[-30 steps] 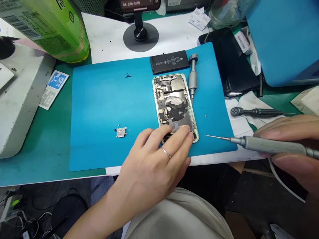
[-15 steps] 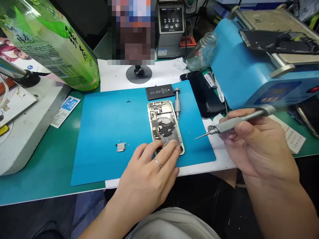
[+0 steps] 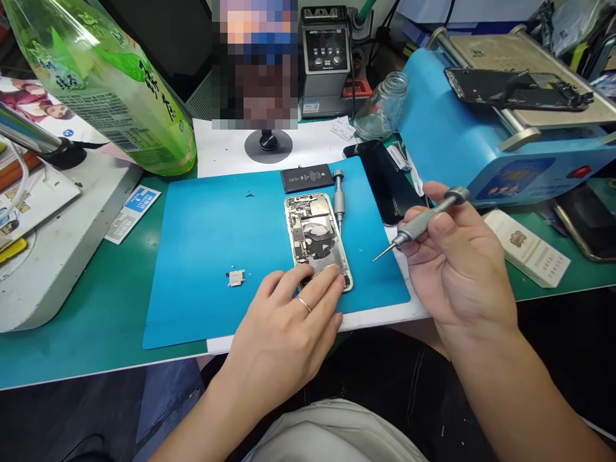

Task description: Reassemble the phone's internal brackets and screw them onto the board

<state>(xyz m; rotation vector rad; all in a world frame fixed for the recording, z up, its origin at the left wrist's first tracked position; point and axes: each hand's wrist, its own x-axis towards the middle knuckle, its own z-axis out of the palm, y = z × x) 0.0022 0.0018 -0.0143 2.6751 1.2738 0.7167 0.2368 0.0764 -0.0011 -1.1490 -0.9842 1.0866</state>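
Observation:
An opened phone [image 3: 321, 240] lies on the blue mat with its circuit board and bare inner frame showing. My left hand [image 3: 293, 321] rests over its lower end, fingers stretched out and lying on it, covering that part. Held in my right hand [image 3: 457, 256] is a grey precision screwdriver [image 3: 418, 224], its thin tip pointing down-left above the mat, apart from the phone. A second screwdriver [image 3: 339, 199] lies along the phone's right side. Just above the phone is a black battery [image 3: 308, 178]. Tiny screws lie right of the phone, and a small metal SIM card reader [image 3: 235, 278] lies to its left.
The blue mat [image 3: 192, 256] lies on a green table. A large green bottle [image 3: 110, 90] and a blue machine [image 3: 433, 122] carrying a phone screen [image 3: 517, 90] stand at the sides. Behind are a glass jar [image 3: 382, 106], a black phone [image 3: 385, 179] and a soldering station [image 3: 325, 61].
My right hand has moved left with the screwdriver, bringing it nearer the phone. The view has shifted slightly; my left hand stays on the phone.

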